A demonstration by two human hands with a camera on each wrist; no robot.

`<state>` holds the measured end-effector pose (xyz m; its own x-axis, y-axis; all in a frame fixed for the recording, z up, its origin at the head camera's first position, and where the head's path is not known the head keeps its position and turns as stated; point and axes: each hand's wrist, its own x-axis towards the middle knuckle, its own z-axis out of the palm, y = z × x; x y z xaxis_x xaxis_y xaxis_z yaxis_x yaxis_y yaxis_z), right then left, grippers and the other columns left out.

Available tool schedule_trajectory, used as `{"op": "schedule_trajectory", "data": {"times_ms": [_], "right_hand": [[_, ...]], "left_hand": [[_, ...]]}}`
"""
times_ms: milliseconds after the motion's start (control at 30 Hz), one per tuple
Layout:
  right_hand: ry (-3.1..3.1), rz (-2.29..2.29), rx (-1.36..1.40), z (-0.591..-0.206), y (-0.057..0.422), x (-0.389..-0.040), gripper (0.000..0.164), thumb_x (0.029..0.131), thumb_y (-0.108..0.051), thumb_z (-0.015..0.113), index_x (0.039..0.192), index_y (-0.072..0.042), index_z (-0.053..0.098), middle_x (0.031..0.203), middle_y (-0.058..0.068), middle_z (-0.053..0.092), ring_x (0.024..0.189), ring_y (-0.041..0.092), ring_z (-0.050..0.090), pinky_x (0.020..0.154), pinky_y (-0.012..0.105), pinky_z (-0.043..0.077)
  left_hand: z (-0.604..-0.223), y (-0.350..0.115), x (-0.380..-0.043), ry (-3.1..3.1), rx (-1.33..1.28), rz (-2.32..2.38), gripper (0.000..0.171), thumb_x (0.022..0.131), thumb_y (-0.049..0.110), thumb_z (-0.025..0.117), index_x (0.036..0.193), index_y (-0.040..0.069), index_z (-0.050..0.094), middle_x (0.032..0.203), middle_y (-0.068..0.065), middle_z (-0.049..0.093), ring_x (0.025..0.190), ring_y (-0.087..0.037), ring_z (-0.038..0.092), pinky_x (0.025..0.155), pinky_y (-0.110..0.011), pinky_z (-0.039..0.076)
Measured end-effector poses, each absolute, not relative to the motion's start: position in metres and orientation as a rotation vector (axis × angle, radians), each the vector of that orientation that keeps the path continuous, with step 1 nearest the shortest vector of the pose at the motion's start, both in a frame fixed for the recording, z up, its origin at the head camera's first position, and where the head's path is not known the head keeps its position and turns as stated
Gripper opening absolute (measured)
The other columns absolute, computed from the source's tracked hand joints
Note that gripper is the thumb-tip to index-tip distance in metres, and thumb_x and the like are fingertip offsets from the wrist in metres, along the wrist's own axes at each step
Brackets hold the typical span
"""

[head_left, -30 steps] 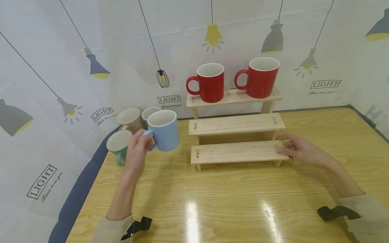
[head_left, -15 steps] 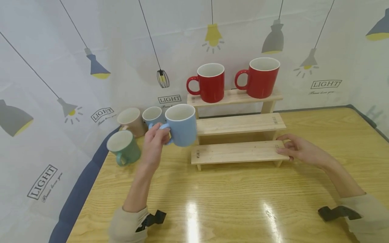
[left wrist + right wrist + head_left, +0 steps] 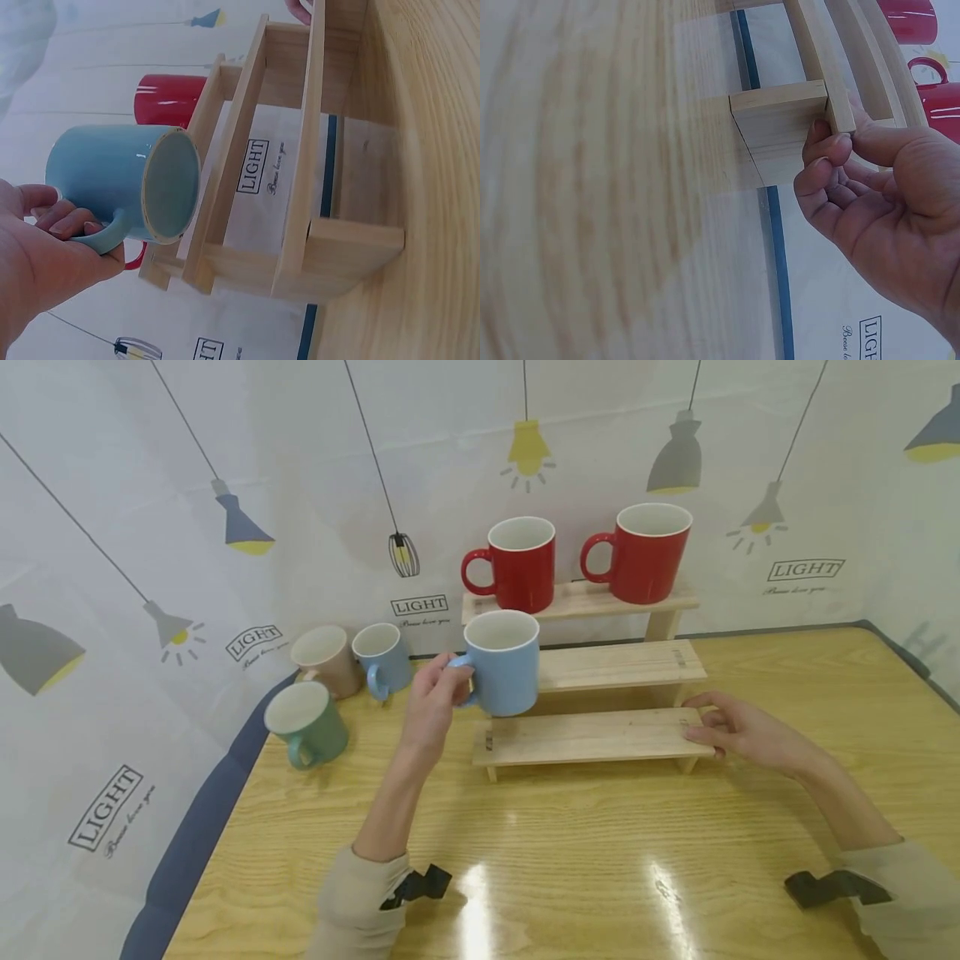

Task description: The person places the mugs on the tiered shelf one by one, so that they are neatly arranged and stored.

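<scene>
My left hand (image 3: 432, 702) grips a light blue mug (image 3: 504, 667) by its handle, holding it upright in the air before the left part of a three-step wooden rack (image 3: 592, 737). In the left wrist view the blue mug (image 3: 112, 176) shows its pale base, well clear of the shelves. With thumb and fingers my right hand (image 3: 738, 732) pinches the right end of the lowest shelf; the right wrist view shows this hand (image 3: 885, 187) at the board's end. Two red mugs, one at left (image 3: 522, 568) and one at right (image 3: 649, 556), stand on the top shelf.
On the table's left side stand a green mug (image 3: 309, 727), a beige mug (image 3: 327, 662) and a smaller blue mug (image 3: 382, 660), close together. The wooden table (image 3: 570, 852) meets a lamp-printed cloth backdrop (image 3: 315, 510) behind the rack.
The left hand has carried the light blue mug rightward and slightly up, from beside the other mugs to the front of the rack. My right hand has stayed on the lowest shelf.
</scene>
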<state>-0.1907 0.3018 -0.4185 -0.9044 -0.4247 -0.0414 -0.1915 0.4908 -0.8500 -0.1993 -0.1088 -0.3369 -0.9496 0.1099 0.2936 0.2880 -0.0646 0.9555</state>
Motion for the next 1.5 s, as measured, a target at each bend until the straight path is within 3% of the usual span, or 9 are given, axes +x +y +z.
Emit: {"op": "schedule_trajectory", "data": {"times_ms": [500, 833, 1500], "right_hand": [[2.504, -1.354, -0.501, -0.414, 0.301, -0.189, 0.047, 0.101, -0.012, 0.061, 0.138, 0.009, 0.040, 0.074, 0.004, 0.054, 0.065, 0.022, 0.058, 0.061, 0.033, 0.050], [2.494, -1.350, -0.493, -0.413, 0.300, -0.189, 0.049, 0.101, -0.014, 0.061, 0.138, 0.009, 0.039, 0.074, 0.004, 0.053, 0.065, 0.021, 0.057, 0.062, 0.033, 0.050], [2.507, -1.353, -0.495, -0.414, 0.300, -0.189, 0.047, 0.101, -0.012, 0.061, 0.138, 0.009, 0.040, 0.074, 0.004, 0.055, 0.064, 0.020, 0.057, 0.061, 0.032, 0.050]], "left_hand": [[-0.344, -0.072, -0.216, -2.027, -0.457, -2.221, 0.025, 0.090, 0.004, 0.051, 0.068, 0.012, 0.042, 0.059, 0.001, 0.034, 0.060, -0.017, 0.034, 0.065, -0.029, 0.032], [-0.345, -0.054, -0.228, -2.069, -0.508, -2.225, 0.025, 0.091, 0.007, 0.050, 0.068, 0.012, 0.041, 0.059, 0.001, 0.034, 0.062, -0.019, 0.036, 0.070, -0.031, 0.034], [-0.348, -0.015, -0.251, -2.131, -0.571, -2.267, 0.025, 0.086, 0.005, 0.052, 0.064, 0.010, 0.041, 0.056, 0.000, 0.034, 0.057, -0.015, 0.034, 0.061, -0.027, 0.032]]}}
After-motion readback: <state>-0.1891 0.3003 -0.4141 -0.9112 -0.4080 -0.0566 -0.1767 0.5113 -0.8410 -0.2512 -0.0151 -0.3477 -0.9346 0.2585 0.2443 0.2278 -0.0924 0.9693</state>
